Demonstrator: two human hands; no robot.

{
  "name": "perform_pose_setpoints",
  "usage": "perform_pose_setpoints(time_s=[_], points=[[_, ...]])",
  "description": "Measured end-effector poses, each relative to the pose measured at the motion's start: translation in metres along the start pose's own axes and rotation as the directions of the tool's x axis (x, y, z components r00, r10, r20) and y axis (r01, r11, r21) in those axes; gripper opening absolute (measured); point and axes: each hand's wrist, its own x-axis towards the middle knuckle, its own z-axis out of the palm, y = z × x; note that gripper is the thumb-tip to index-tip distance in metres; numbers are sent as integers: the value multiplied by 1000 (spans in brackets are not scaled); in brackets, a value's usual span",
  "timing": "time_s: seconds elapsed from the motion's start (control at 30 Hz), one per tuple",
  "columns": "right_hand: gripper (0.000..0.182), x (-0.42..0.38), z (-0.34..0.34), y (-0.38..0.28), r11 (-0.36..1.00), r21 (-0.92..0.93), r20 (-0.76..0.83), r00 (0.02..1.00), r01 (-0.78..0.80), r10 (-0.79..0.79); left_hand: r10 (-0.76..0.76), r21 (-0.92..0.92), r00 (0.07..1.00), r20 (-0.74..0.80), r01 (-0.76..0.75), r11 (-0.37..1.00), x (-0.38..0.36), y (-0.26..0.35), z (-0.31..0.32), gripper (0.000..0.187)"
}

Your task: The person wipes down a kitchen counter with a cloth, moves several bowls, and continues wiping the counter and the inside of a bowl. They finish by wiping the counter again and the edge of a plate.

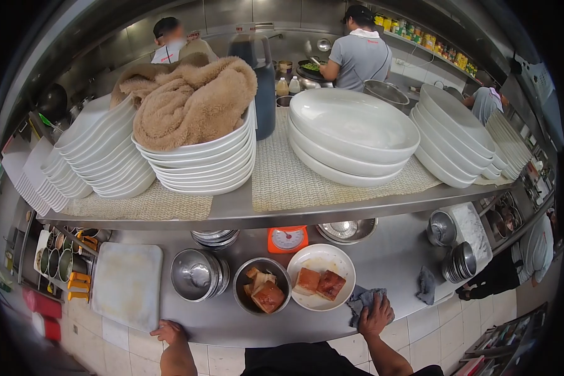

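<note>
My right hand (376, 315) presses down on a crumpled grey cloth (359, 304) at the front of the steel counter, fingers over it. At the counter's front edge, my left hand (168, 333) rests beside the near corner of a white cutting board (126, 282), holding nothing; its fingers look apart. Between my hands stands a steel bowl (239, 304) with chunks of browned roast meat (269, 296). Touching distance to its right is a white plate (323, 252) carrying two more browned pieces (330, 284).
An orange scale (287, 239) sits behind the plate. Steel bowls (194, 274) are stacked left, more (460, 262) at right near a second grey cloth (425, 286). The shelf above holds stacked white dishes (351, 138) and a brown towel (191, 103). Co-workers (363, 59) stand beyond.
</note>
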Motion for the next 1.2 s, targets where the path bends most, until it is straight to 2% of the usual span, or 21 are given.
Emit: perform_pose_setpoints(time_s=[0.07, 0.2, 0.27, 0.3, 0.37, 0.4, 0.47, 0.5, 0.57, 0.6, 0.67, 0.8, 0.87, 0.9, 0.93, 0.97, 1.0, 1.07, 1.1, 1.17, 1.2], points=[[57, 0, 0, 1, 1000, 4, -2, 1000, 1, -1, -154, -279, 988, -26, 141, 950, 20, -3, 28, 44], [57, 0, 0, 0, 1000, 22, -10, 1000, 3, -3, -169, -290, 985, -44, 149, 945, 13, 0, 18, 47], [57, 0, -1, 0, 1000, 28, -10, 1000, 1, -1, 12, 36, 1000, 29, -13, 999, -2, 0, -4, 52], [58, 0, -1, -1, 1000, 28, -7, 1000, -1, 1, 12, 36, 1000, 29, -13, 999, -7, 2, -12, 52], [58, 0, -1, -1, 1000, 27, -5, 1000, -3, 4, -176, -297, 982, 68, 189, 936, -13, 5, -24, 59], [58, 0, -1, 0, 1000, 21, -6, 1000, -3, 3, -176, -297, 982, 68, 188, 936, -4, 2, -8, 59], [58, 0, 0, 0, 1000, 14, -7, 1000, -1, 1, -98, -145, 993, -73, 87, 986, 13, -2, 21, 66], [58, 0, 0, 0, 1000, 14, -8, 1000, -2, 2, -99, -145, 992, -72, 88, 986, 4, -1, 6, 66], [58, -1, 0, 0, 1000, 14, -11, 1000, -3, 3, -175, -334, 982, 68, 188, 924, -14, 4, -23, 68], [58, -1, 0, 0, 1000, 9, -13, 1000, -1, 1, -175, -334, 982, 69, 188, 923, -7, 2, -12, 68], [58, 0, 0, 0, 1000, 5, -17, 1000, 3, -3, -104, -203, 994, -36, 95, 975, -1, 1, -3, 67], [57, 0, 0, 0, 1000, 13, -7, 1000, -4, 4, -152, -331, 986, 75, 168, 928, -8, 2, -15, 66], [57, 0, -1, -1, 1000, 9, -2, 1000, -10, 10, 47, 35, 998, 46, -48, 998, -5, -1, -10, 67], [57, 0, -1, -1, 1000, 11, 2, 1000, -13, 13, 46, 34, 998, 46, -48, 998, -5, 0, -10, 67], [57, 0, -2, -2, 1000, 13, 6, 1000, -15, 15, -135, -266, 991, 24, 137, 954, -5, 1, -11, 67], [57, 0, -1, -1, 1000, 14, 5, 1000, -14, 14, -311, -540, 949, 58, 291, 789, -4, 4, -10, 68], [57, 0, 0, 0, 1000, 11, 1, 1000, -10, 10, -311, -541, 949, 58, 291, 789, 3, 3, 4, 68], [57, 0, 0, 0, 1000, 9, -4, 1000, -5, 5, -183, -366, 972, -145, 119, 923, 13, -2, 28, 69], [57, 0, -1, -1, 1000, 10, -5, 1000, -6, 6, -183, -367, 972, -146, 119, 923, 8, 0, 18, 69], [57, 0, -1, -2, 1000, 11, -6, 1000, -9, 9, -265, -465, 964, -15, 228, 856, -3, 3, -2, 71], [57, 0, -2, -2, 1000, 9, -6, 1000, -7, 8, -265, -465, 964, -15, 228, 856, -3, 3, 0, 71]])
